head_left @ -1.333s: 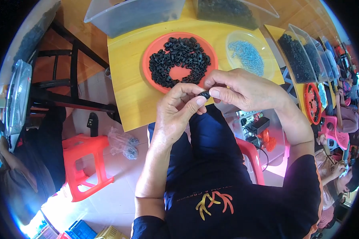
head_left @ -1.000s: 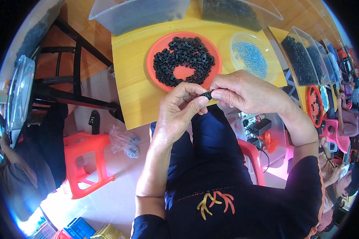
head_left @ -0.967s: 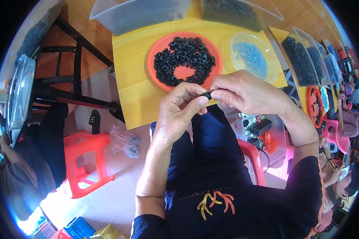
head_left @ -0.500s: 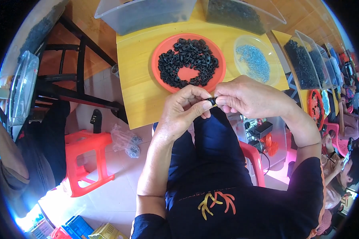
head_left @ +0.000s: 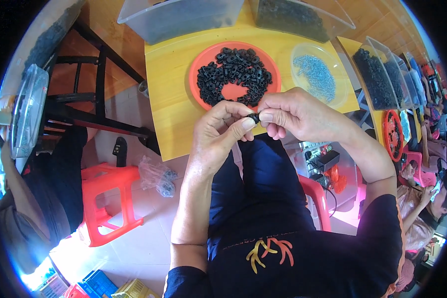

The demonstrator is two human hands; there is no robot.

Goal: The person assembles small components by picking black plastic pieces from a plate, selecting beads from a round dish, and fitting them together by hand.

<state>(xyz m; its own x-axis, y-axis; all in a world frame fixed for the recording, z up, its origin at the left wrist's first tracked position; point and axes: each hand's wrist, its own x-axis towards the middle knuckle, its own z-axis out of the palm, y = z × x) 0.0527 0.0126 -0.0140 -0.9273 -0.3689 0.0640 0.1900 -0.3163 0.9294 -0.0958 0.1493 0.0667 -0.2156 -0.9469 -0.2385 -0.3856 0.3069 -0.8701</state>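
Note:
Above my lap, at the near edge of the yellow table, my two hands meet. A small black plastic part [head_left: 255, 118] sits between the thumb and fingers of my left hand [head_left: 217, 130], which is closed on it. My right hand [head_left: 302, 115] pinches at the part's right end, its thumb and forefinger pressed together; what lies between them is hidden. Just beyond, a round red tray [head_left: 194, 82] holds many similar black parts, with a bare patch at its near middle. To its right stands a clear round tub [head_left: 338, 74] of small bluish-silver metal pieces, probably screws.
Two clear plastic bins [head_left: 184, 22] stand along the table's far side. Left are a black metal frame [head_left: 102, 84], a red stool [head_left: 109, 198] and a seated person. A box [head_left: 350, 171] of cables is below right. Other people sit at the far right.
Both hands have shifted slightly left and up with the black part. My right hand has turned, its thumb now lying more visibly along the part's end.

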